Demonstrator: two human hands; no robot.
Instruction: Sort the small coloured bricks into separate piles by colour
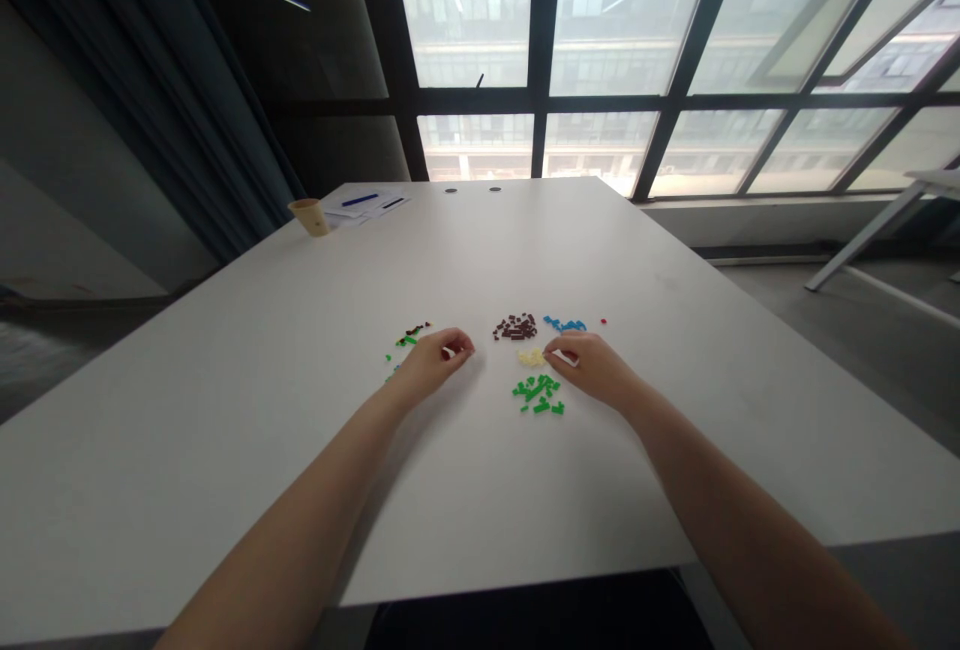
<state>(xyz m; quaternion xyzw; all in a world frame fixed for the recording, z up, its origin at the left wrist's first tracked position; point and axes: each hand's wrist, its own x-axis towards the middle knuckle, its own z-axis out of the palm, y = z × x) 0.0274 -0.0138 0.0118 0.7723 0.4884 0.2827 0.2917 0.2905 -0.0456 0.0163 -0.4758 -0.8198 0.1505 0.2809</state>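
Small toy bricks lie sorted by colour on a white table (225,410). A dark brown pile (515,327) and a blue pile (564,323) sit farthest from me, a pale yellow pile (530,357) in the middle, a green pile (538,394) nearest. My right hand (589,365) rests beside the yellow pile, fingers pinched together at its edge. My left hand (436,358) is curled with fingertips pinched on a tiny piece I cannot make out, next to a mixed scatter of green and dark bricks (409,337).
A single red brick (603,321) lies right of the blue pile. At the far left corner stand a tan paper cup (310,216) and papers with a blue pen (361,200). Large windows rise behind the table; another table's white legs (870,240) show at right.
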